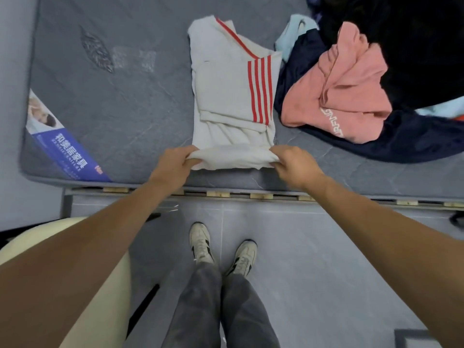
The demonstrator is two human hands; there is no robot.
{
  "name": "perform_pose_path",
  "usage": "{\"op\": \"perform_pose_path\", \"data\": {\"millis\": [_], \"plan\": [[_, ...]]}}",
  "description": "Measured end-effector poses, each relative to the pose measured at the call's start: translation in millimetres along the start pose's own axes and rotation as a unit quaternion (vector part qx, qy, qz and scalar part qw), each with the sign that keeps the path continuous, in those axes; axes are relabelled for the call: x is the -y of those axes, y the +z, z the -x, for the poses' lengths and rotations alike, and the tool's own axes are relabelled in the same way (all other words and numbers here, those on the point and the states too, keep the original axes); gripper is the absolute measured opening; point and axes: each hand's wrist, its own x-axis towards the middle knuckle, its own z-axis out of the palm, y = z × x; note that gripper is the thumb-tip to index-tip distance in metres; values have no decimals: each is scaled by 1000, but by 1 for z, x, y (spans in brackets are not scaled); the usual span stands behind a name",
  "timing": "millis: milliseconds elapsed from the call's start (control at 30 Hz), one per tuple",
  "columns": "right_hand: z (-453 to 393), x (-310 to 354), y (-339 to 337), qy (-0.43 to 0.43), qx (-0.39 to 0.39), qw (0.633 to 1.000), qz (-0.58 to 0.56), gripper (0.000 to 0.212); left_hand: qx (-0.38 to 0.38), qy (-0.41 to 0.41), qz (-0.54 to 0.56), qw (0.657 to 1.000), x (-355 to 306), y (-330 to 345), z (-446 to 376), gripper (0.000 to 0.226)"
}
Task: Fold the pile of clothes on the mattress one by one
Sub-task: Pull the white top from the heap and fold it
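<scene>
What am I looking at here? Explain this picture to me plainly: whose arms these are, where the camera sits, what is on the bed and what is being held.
There is no machine here. A person wears a wide-angle camera on the head, so this single picture looks forward and down past their own arms to their shoes on the floor.

In front of them is a grey mattress. On it lies a white shirt with red stripes, already folded narrow. The left hand and the right hand each pinch a corner of its near hem, which is lifted a little.

To the right sits the unfolded pile: a pink garment on top of dark navy cloth, with black and pale blue pieces behind.
</scene>
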Motion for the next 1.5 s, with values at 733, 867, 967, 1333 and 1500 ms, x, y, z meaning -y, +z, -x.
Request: {"op": "perform_pose_path", "data": {"millis": [733, 867, 967, 1333, 1500], "plan": [[-293, -42, -100, 179, -283, 931, -144, 45, -235, -57, 76, 967, -58, -91, -340, 9], [-280, -12, -46, 56, -306, 950, 29, 51, -283, 19, -92, 954, -64, -66, -330, 39], [-272, -7, -3, 21, -184, 982, 39, 55, -179, 225, -197, 937, -57, -35, -297, 50], [-318, -45, 21, 69, -217, 970, 80, 67, -121, 226, -294, 921, 19, 6, -343, 79], [-308, -35, 3, 155, -206, 965, 42, 75, -180, -127, -144, 965, 4, -11, -328, 111]]}}
